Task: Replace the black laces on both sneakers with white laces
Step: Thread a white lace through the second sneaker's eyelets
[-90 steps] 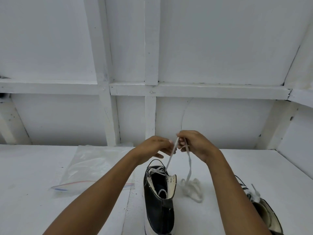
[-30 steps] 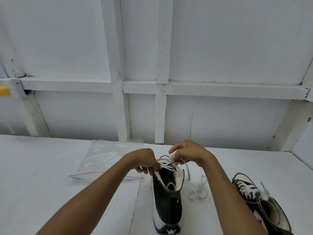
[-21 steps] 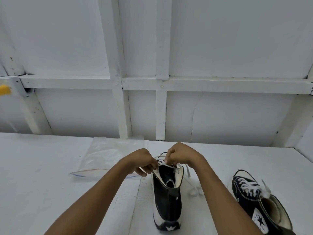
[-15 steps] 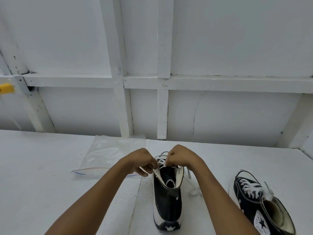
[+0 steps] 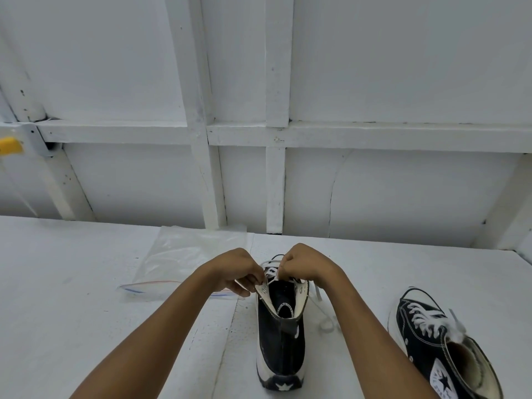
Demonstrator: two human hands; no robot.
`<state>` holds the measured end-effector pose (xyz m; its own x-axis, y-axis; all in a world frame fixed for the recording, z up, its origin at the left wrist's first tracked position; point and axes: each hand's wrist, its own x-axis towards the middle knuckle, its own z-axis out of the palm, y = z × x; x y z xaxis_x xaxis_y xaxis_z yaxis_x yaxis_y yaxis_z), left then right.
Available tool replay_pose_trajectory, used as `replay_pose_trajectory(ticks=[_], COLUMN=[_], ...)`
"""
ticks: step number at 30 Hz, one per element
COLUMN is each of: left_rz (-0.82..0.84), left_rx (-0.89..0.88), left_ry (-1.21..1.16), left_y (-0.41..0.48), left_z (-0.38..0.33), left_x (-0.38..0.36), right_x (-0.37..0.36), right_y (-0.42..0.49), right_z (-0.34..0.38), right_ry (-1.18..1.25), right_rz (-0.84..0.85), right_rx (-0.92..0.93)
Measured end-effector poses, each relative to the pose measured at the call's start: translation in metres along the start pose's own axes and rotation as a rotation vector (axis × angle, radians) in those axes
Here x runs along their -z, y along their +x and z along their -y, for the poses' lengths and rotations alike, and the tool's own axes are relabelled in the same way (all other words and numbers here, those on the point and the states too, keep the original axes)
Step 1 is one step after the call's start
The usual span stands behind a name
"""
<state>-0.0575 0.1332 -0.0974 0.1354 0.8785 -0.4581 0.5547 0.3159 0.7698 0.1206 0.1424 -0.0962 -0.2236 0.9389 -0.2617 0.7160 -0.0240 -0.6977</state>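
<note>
A black high-top sneaker (image 5: pixel 280 341) stands upright in front of me, heel toward me, partly threaded with a white lace (image 5: pixel 324 318). My left hand (image 5: pixel 240 269) pinches the upper left eyelet flap of the collar. My right hand (image 5: pixel 302 263) pinches the white lace just above that eyelet. The lace's loose end trails onto the table to the right of the shoe. A second black sneaker (image 5: pixel 443 344) with white laces lies at the lower right.
A clear zip bag (image 5: pixel 184 260) lies flat on the white table (image 5: pixel 72 283) to the left of the shoe. A white framed wall rises just behind. A yellow object (image 5: pixel 10 145) sits at the far left edge.
My hands came down from holding the lace stretched above the shoe to its collar. The view shifted so the second sneaker shows more fully.
</note>
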Motion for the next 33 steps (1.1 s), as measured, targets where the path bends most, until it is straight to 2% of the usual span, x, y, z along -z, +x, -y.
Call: replay_pose_trajectory(ticks=[23, 27, 31, 33], left_rz=[0.031, 0.028, 0.132, 0.123], left_rx=[-0.023, -0.059, -0.136, -0.176], left_ry=[-0.006, 0.046, 0.090, 0.091], left_y=[0.001, -0.002, -0.008, -0.012], left_z=[0.000, 0.003, 0.012, 0.015], left_x=[0.000, 0.001, 0.004, 0.007], right_x=[-0.008, -0.009, -0.008, -0.005], right_y=[-0.003, -0.002, -0.003, -0.007], right_z=[0.004, 0.003, 0.005, 0.006], right_ry=[-0.023, -0.005, -0.003, 0.016], right_rz=[-0.056, -0.028, 0.002, 0.013], right_rx=[0.012, -0.017, 0.003, 0.036])
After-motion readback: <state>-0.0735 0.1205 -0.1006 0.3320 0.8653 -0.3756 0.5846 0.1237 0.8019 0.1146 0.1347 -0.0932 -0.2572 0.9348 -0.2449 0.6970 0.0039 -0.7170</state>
